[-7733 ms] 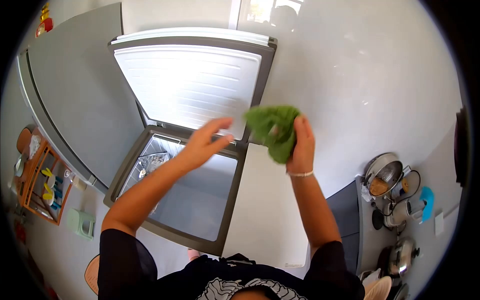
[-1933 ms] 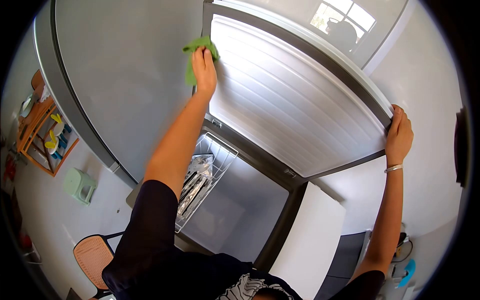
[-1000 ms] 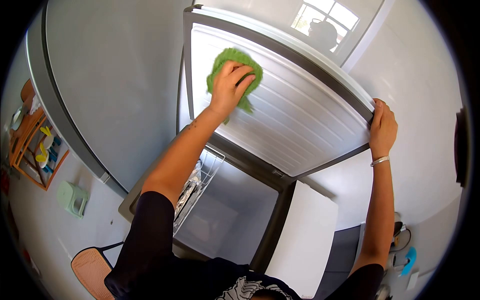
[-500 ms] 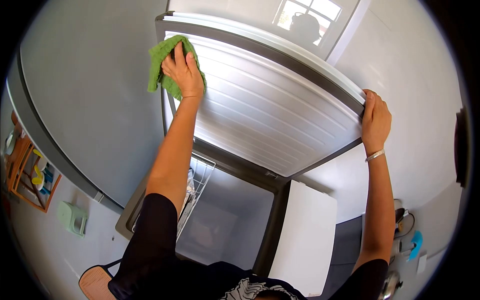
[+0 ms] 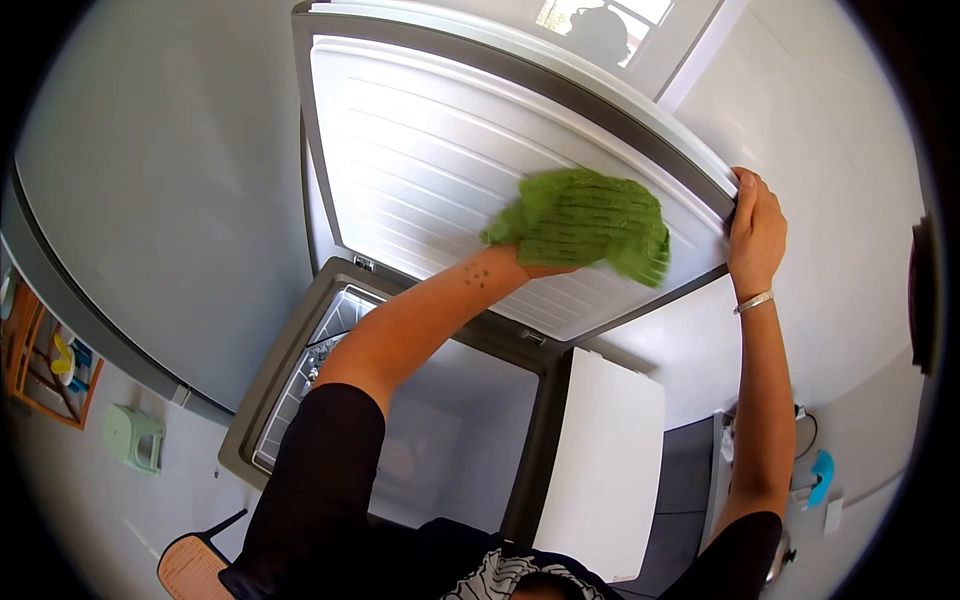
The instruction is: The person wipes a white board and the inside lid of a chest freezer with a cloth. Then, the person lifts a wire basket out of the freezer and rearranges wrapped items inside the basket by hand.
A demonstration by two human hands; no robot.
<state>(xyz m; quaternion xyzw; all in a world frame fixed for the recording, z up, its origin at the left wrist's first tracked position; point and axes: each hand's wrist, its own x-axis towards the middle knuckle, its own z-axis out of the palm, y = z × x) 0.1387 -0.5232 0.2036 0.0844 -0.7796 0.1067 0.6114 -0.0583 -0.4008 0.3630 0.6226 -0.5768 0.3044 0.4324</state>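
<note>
A green ribbed cloth (image 5: 595,215) hangs over my left hand (image 5: 548,268), in front of the right part of the white inner face of the raised freezer lid (image 5: 420,150). The cloth is blurred by motion and hides my left fingers. My right hand (image 5: 757,235) grips the lid's right corner, fingers curled over its edge. Below lies the open chest freezer (image 5: 455,430), with a wire basket (image 5: 290,405) at its left end holding things I cannot make out. My left arm covers part of the basket.
A tall grey appliance (image 5: 170,190) stands close on the left. To the right of the freezer opening is a white panel (image 5: 605,460). On the floor at left are a light green stool (image 5: 132,438) and a chair with a woven part (image 5: 192,568).
My left hand has carried the green cloth from the lid's upper left corner across to its right side. My right hand keeps its hold on the lid corner. The view has shifted slightly.
</note>
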